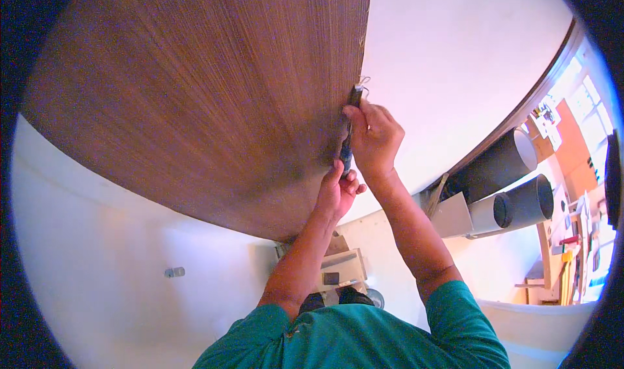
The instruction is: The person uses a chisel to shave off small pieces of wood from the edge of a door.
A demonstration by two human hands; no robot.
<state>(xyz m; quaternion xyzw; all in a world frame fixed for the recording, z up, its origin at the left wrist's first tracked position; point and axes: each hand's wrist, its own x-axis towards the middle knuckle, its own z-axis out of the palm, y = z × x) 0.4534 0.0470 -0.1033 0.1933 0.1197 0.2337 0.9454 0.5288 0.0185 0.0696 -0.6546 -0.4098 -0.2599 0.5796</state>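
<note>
A dark brown wood-grain sheet (214, 102) lies over the left and middle of a broad white surface (448, 57). Along the sheet's right edge runs a slim dark hand tool (346, 153); its exact kind is hard to make out. My left hand (337, 193) is closed around the tool's near end. Farther up, my right hand (378, 138) grips the same tool, thumb and fingers wrapped over it. A thin pale curl (364, 80) sticks out at the tool's far tip, right at the sheet's edge. Fingers partly hide the tool's middle.
Large dark rolls or tubes (484, 164) stand beyond the white surface's right edge, with a pale panel (451, 216) beside them. Below my arms is a beige box-like piece (344, 265). A small grey object (174, 272) lies at lower left. Cluttered furniture stands far right.
</note>
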